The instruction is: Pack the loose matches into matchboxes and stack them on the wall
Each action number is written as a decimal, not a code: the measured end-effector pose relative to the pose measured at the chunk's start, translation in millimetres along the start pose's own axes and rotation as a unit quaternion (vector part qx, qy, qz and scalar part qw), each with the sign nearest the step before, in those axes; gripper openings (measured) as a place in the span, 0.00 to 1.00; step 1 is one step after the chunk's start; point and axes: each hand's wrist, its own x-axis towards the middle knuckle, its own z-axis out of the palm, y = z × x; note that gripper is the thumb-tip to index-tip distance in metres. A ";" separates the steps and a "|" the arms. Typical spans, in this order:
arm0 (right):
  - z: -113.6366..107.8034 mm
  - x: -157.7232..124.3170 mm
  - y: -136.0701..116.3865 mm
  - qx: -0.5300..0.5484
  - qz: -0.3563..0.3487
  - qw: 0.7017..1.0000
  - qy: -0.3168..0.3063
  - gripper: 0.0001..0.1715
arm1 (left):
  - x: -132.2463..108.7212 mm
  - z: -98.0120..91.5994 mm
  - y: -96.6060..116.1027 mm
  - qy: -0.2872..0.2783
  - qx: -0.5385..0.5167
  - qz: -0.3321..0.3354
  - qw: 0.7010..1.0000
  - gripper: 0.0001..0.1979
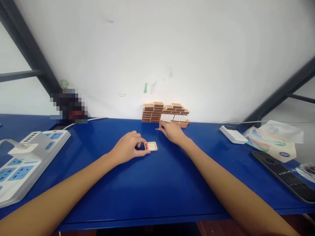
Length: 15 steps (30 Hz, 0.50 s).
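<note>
My left hand [128, 147] grips the left end of a small white matchbox tray [154, 148] between thumb and fingers, low over the blue table. Several red-headed matches [151, 145] lie side by side in this tray, their heads towards my left hand. Farther back, my right hand [172, 131] is closed in a pinch, and the pale tip of a matchstick [157, 129] sticks out to the left of its fingertips. Just behind the right hand stand stacked brown matchboxes [155, 117] against the wall; its fingers hide part of the lower row.
A white power strip [59, 141] with a plugged-in adapter lies on the left of the blue table [137, 196]. On the right are a white device [233, 135], a tissue pack [273, 141] and a black phone [283, 175]. Dark metal posts slant at both sides.
</note>
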 end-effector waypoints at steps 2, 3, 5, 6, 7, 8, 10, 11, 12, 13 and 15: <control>-1.2 -0.2 0.0 0.006 -0.007 1.000 -0.012 0.06 | 0.4 -1.2 -7.5 0.010 -0.002 -0.017 1.000 0.17; -2.3 -0.7 -0.3 0.009 -0.011 1.000 -0.020 0.06 | 0.6 -1.7 -10.8 0.014 -0.002 -0.025 1.000 0.18; -5.5 -2.4 -1.2 0.013 -0.016 0.999 -0.031 0.06 | 1.0 -2.6 -14.8 0.019 -0.002 -0.036 0.999 0.17; -7.5 -3.5 -1.7 0.014 -0.018 0.999 -0.033 0.06 | 1.1 -2.9 -15.4 0.020 -0.001 -0.038 0.999 0.17; -9.8 -4.9 -2.1 0.015 -0.019 0.999 -0.031 0.06 | 1.1 -3.2 -15.0 0.020 0.001 -0.036 0.999 0.18; -12.2 -6.4 -2.3 0.017 -0.021 0.999 -0.029 0.06 | 1.1 -3.4 -14.1 0.018 0.003 -0.031 0.999 0.18; -17.4 -9.9 -2.1 0.033 -0.025 0.999 -0.023 0.06 | 1.1 -4.0 -11.7 0.014 0.002 -0.022 1.000 0.18; -19.8 -11.7 -1.9 0.046 -0.027 0.998 -0.020 0.06 | 1.1 -4.4 -10.7 0.014 -0.001 -0.023 1.000 0.18; -21.9 -13.4 -1.8 0.061 -0.029 0.998 -0.018 0.06 | 1.1 -4.7 -10.1 0.015 -0.005 -0.029 0.999 0.18; -23.5 -14.9 -1.9 0.073 -0.030 0.997 -0.017 0.06 | 1.2 -4.9 -9.6 0.017 -0.007 -0.037 0.999 0.18; -24.8 -17.1 -3.1 0.085 -0.034 0.996 -0.022 0.06 | 1.2 -4.7 -8.7 0.018 -0.011 -0.045 0.999 0.18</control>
